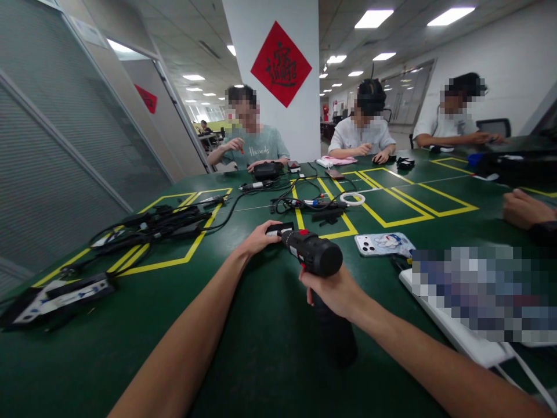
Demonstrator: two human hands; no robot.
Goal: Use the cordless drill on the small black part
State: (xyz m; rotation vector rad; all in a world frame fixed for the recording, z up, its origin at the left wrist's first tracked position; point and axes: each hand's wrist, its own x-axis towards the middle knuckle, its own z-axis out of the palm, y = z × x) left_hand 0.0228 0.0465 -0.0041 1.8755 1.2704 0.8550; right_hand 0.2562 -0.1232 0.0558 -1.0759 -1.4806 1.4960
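My right hand [333, 290] is wrapped round the grip of a black cordless drill [311, 249] with red buttons. Its chuck points forward and left, away from me. At the drill's tip, my left hand [260, 239] has its fingers closed on a small black block-like part [278, 228] with a pale side, low over the green table [152, 337]. The drill's front end reaches this part; whether a bit touches it I cannot tell. The base of the drill hangs down below my right wrist.
Black cables [161, 223] and a power strip [73, 296] lie on the left. Tools with cords [313, 203] and a white ring [352, 199] sit ahead. To the right are a phone [385, 244], a white tablet-like device [452, 325] and another person's hand [528, 209]. Several people sit opposite.
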